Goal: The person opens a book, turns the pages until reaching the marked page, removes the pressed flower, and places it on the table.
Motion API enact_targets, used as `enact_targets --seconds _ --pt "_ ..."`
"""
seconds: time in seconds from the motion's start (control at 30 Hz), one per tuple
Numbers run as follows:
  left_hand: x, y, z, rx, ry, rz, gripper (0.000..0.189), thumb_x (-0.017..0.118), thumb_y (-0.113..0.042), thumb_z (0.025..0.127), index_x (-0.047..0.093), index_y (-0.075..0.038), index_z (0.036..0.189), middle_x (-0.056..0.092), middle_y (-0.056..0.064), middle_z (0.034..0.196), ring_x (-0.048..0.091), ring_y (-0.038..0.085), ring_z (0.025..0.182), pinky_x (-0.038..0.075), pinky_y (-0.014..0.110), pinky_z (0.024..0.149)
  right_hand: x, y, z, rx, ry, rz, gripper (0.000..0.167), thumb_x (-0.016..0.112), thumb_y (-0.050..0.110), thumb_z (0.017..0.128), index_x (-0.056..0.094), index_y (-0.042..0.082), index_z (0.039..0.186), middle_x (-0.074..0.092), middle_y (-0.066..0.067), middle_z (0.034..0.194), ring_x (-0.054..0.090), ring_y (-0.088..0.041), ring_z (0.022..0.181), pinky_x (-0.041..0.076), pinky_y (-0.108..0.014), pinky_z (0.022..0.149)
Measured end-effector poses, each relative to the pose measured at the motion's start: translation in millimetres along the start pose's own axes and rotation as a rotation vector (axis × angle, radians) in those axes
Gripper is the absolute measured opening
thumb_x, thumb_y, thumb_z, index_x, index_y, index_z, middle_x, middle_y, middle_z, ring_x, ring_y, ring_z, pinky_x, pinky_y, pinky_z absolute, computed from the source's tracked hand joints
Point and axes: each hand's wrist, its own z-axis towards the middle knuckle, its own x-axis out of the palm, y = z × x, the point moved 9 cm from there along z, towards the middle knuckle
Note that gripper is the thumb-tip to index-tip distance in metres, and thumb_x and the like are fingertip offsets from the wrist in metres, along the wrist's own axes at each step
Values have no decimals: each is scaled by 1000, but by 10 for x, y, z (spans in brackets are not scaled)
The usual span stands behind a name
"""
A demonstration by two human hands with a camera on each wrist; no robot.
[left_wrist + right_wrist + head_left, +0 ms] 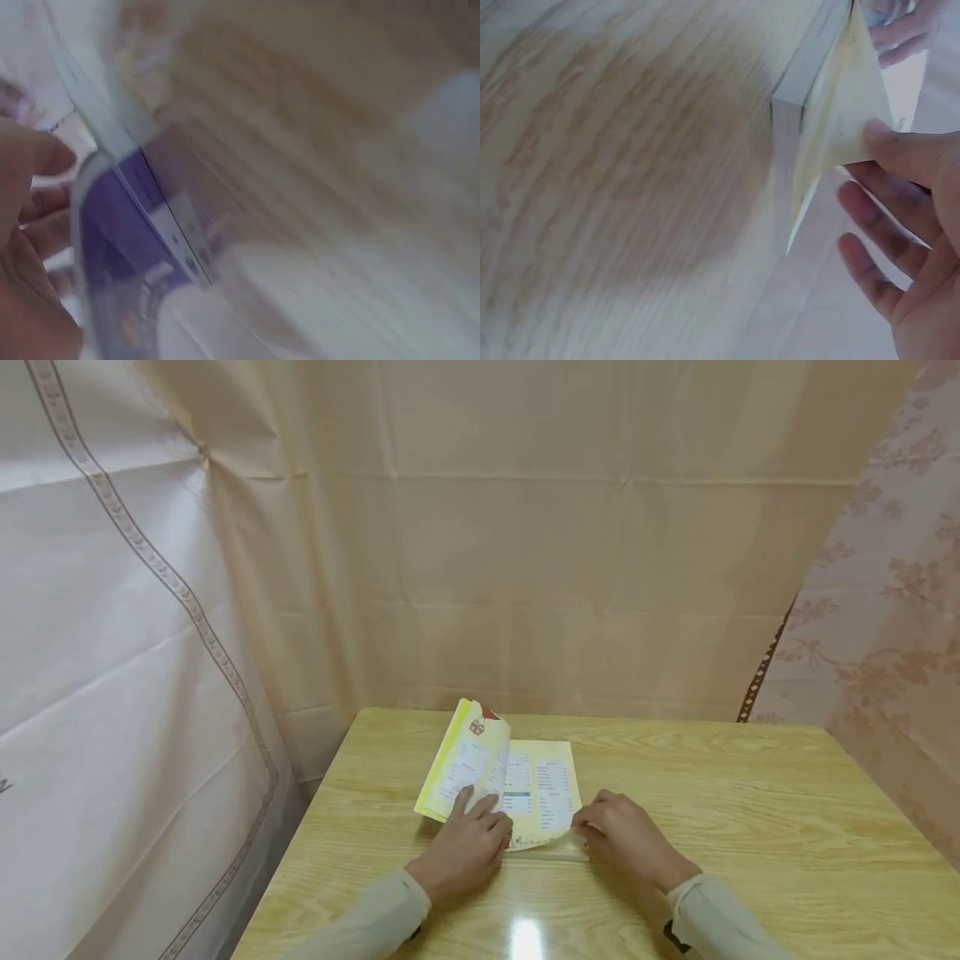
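Note:
A thick book (551, 785) lies open on the wooden table, its yellow-edged pages printed with columns of text. My left hand (468, 839) rests on the lower part of the left-hand pages, its fingers spread over the paper. Those left pages fan up at a tilt, with a red drawing near their top. In the left wrist view, the left fingers (52, 225) show beside the book's purple cover (124, 225). My right hand (618, 831) pinches the lower right corner of a page (851, 112) between thumb and forefinger, lifting it off the page block; its other fingers hang loose.
The wood-grained table (750, 827) spreads around the book, with a bright light reflection near its front. A beige curtain (562, 543) hangs behind, a pale cloth with a patterned band (150, 552) at left, and a floral cloth (892, 635) at right.

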Motion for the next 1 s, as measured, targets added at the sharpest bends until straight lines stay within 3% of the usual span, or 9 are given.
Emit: enact_targets --seconds 0.2,0.37,0.5,0.57,0.63,0.73,0.8,0.87,1.0 --pt "27 -50 45 -77 12 47 39 55 -54 102 68 -18 104 74 -3 100 58 28 117 49 56 96 -191 71 34 -16 -150 -22 14 87 14 81 80 21 90 64 16 84 51 0 76 50 -21 64" --pt "-16 7 50 -112 -33 50 33 57 -46 104 73 -18 96 75 -3 96 61 21 97 52 41 75 -308 161 37 -83 -265 -39 18 89 15 78 78 20 92 71 14 90 54 -3 81 52 -23 68" --pt "-54 79 47 -138 -58 -9 24 60 -34 104 70 -13 102 75 1 100 65 21 99 55 38 76 -363 89 13 6 -305 -11 31 89 15 79 75 16 106 72 7 106 61 -10 87 55 -29 71" --pt "-76 141 34 -182 -86 -44 27 64 -28 102 65 -4 115 72 5 96 66 22 91 55 36 73 -307 16 2 88 -260 16 37 89 17 80 73 15 113 71 4 113 65 -14 90 57 -32 74" --pt "-112 203 13 -228 -138 -76 47 69 -23 99 53 3 135 69 7 93 65 22 84 55 34 71 -184 -48 -14 149 -166 20 40 88 22 82 72 14 118 70 1 119 67 -18 96 57 -36 81" --pt "-174 249 -15 -257 -223 -101 85 77 -18 92 27 7 155 63 21 122 65 28 97 56 38 82 66 -94 -67 181 19 27 46 86 31 82 71 13 122 67 -4 127 65 -25 111 55 -45 93" --pt "-216 243 -17 -240 -258 -79 97 80 -17 88 19 -1 162 43 29 150 57 36 123 51 44 100 199 -81 -108 160 120 22 50 86 35 82 71 14 124 65 -8 130 63 -28 114 53 -50 95" --pt "-239 219 -3 -209 -257 -29 97 82 -17 85 25 -7 163 15 32 165 36 44 145 37 53 114 264 -44 -129 124 169 19 51 87 34 80 72 15 125 64 -11 130 63 -31 112 53 -54 92" --pt "-202 158 31 -128 -178 42 80 80 -3 82 47 -13 154 17 23 168 15 43 154 22 59 120 241 49 -100 44 156 -18 46 90 28 77 76 17 120 67 -13 123 65 -31 104 55 -55 85"
